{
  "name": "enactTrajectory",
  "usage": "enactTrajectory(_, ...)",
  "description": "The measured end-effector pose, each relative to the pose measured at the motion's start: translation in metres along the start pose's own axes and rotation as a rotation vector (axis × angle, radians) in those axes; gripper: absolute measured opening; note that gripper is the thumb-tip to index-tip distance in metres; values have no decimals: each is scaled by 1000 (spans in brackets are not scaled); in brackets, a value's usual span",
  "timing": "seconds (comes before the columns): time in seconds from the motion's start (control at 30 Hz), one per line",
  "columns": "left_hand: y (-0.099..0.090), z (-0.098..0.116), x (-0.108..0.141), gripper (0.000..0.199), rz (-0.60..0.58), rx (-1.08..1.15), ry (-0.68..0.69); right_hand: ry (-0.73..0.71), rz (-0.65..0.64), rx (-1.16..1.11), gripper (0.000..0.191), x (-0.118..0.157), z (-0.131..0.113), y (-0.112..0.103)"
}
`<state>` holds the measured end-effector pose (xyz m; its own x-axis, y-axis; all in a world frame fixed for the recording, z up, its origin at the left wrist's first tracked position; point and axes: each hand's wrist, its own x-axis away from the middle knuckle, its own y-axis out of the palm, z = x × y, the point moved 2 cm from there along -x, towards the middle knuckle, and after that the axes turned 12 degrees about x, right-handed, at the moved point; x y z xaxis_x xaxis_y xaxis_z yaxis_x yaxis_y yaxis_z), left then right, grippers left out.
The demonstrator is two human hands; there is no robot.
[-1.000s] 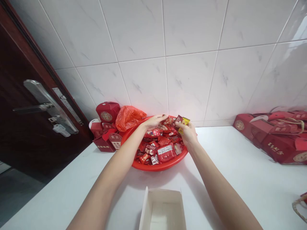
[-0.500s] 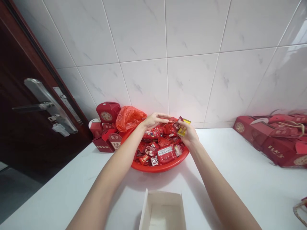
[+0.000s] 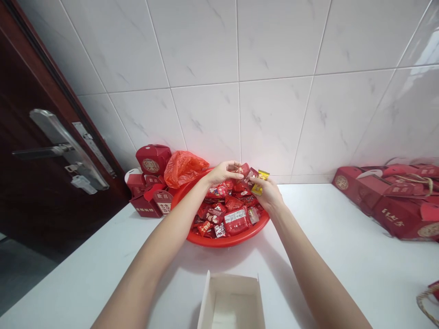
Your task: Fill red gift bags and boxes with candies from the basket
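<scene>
Over the far side of a red plastic basin [image 3: 222,243] full of wrapped sweets, my left hand [image 3: 222,173] pinches a red wrapped candy [image 3: 244,169]. Close beside it, my right hand [image 3: 269,194] is closed on a yellow candy packet [image 3: 260,182] and a dark red one [image 3: 252,176]. The two hands nearly meet above the heap. Among the sweets in the basin, a larger red packet with a white label [image 3: 236,220] lies near the front. Nearest to me stands an open white box [image 3: 233,297], its inside bare.
Folded red gift boxes [image 3: 151,183] and a crumpled red plastic bag [image 3: 185,167] stand left of the basin by the tiled wall. More red gift boxes [image 3: 387,196] line the right side. A dark door with a metal handle [image 3: 61,148] is at the left.
My left hand now has a red candy between its fingers, lifted from the heap; before, its fingers were stretched out. My right hand has shifted slightly left, still holding its packets.
</scene>
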<state>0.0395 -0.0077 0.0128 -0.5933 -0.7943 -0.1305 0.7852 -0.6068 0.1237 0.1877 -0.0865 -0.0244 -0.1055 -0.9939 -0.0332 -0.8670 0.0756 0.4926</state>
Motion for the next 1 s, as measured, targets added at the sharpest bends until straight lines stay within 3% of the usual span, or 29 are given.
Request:
enactTrajectory(0.37,4,-2,2,59,-15,7,-25,-18,16,7,26,2,0,1)
enactTrajectory(0.6,4,-5,0,60,-15,-25,13,-14,6,-29,15,3,-2,3)
enactTrajectory(0.77,6,-6,0,60,-3,-6,43,68,44,-8,9,8,-6,7)
enactTrajectory(1.0,8,-4,0,63,-4,1,36,112,-19,9,11,11,-7,7)
